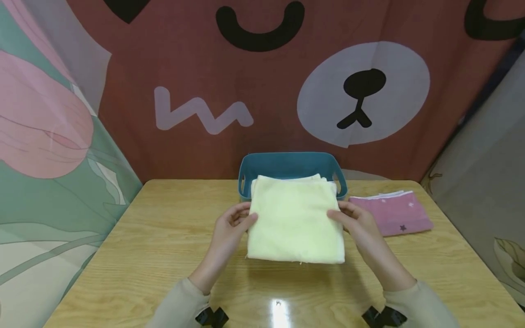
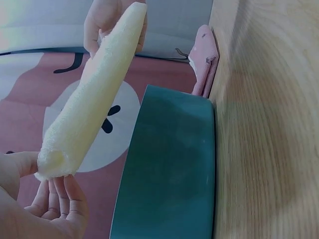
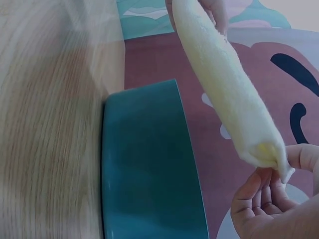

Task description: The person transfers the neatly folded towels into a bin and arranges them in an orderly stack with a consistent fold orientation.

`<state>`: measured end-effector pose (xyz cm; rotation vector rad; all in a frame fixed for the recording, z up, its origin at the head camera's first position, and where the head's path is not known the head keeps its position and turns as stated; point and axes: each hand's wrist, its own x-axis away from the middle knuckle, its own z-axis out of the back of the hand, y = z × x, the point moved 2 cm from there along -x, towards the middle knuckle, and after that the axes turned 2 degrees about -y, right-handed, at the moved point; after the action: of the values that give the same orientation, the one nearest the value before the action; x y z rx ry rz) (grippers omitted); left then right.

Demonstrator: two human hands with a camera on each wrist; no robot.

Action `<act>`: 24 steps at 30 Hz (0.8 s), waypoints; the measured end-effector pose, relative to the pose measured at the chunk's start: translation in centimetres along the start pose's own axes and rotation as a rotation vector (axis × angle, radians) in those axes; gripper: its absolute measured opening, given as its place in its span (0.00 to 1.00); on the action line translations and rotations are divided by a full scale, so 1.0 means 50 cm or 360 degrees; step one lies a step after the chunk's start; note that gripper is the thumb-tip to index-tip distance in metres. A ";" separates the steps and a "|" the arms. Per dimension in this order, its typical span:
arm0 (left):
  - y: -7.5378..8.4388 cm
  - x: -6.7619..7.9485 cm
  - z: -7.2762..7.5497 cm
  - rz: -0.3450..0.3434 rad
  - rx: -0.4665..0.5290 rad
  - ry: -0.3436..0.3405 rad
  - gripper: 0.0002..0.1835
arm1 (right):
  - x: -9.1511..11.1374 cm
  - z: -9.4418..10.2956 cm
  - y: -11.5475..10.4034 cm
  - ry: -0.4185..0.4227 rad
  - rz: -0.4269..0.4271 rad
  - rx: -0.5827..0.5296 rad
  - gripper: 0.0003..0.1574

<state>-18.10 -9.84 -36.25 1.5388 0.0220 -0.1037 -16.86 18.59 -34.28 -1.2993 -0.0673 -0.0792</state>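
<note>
A folded pale yellow towel (image 1: pixel 296 223) is held up over the table, its near edge lifted off the wood. My left hand (image 1: pixel 234 228) pinches its left side, thumb on top and fingers beneath. On the opposite side my right hand (image 1: pixel 358 225) grips it the same way. Both wrist views show the towel (image 2: pixel 92 99) edge-on as a thick soft fold, raised above the level of the teal basket (image 3: pixel 149 164). In the head view the towel overlaps the front of that basket and hides most of its near wall.
Right of the basket, a folded pink towel (image 1: pixel 391 214) with a white edge and small stars lies on the wooden table (image 1: pixel 176 237). Behind the table hangs a brown cloth (image 1: pixel 197 155) printed with a bear face.
</note>
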 end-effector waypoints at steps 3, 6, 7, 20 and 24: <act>0.000 -0.006 -0.001 0.0008 0.0003 0.0010 0.19 | -0.006 0.000 -0.001 0.0008 -0.0011 -0.0020 0.36; 0.000 -0.013 -0.003 0.0001 0.0006 0.0027 0.19 | -0.013 -0.002 -0.004 0.0010 -0.0008 -0.0054 0.37; 0.000 -0.015 -0.003 -0.0002 0.0006 0.0033 0.19 | -0.015 -0.002 -0.006 0.0011 -0.0002 -0.0070 0.37; -0.002 -0.041 -0.010 0.0033 0.0023 0.0097 0.19 | -0.043 -0.008 -0.015 0.0095 -0.0008 -0.0138 0.35; -0.004 -0.047 -0.011 0.0034 0.0024 0.0113 0.20 | -0.051 -0.009 -0.018 0.0110 -0.0010 -0.0167 0.34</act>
<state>-20.44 -9.18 -36.29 1.5570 0.0615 -0.0322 -19.51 17.98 -33.78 -1.4004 -0.0082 -0.1347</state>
